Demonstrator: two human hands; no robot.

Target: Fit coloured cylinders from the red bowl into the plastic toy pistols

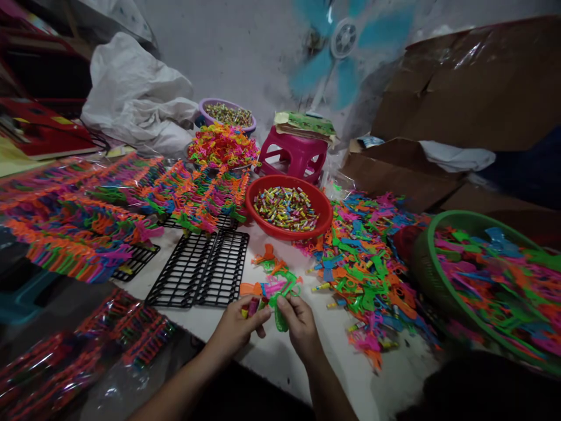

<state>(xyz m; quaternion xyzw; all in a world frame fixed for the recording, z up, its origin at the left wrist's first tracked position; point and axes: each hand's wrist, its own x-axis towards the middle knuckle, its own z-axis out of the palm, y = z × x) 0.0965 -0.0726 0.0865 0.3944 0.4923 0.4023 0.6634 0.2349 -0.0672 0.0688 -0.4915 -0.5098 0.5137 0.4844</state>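
At the table's near edge (272, 356), the left hand (236, 327) pinches small candy sticks (253, 305) and the right hand (300, 324) clamps a green toy piece (280, 313), with filled rows (87, 228) ranked at left and a loose heap (363, 263) still unsorted at right.

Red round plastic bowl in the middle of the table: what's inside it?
The red round plastic bowl holds a heap of small multicoloured wrapped pieces, yellow, green and pink among them. They cover the bowl's bottom, so anything beneath them is hidden.
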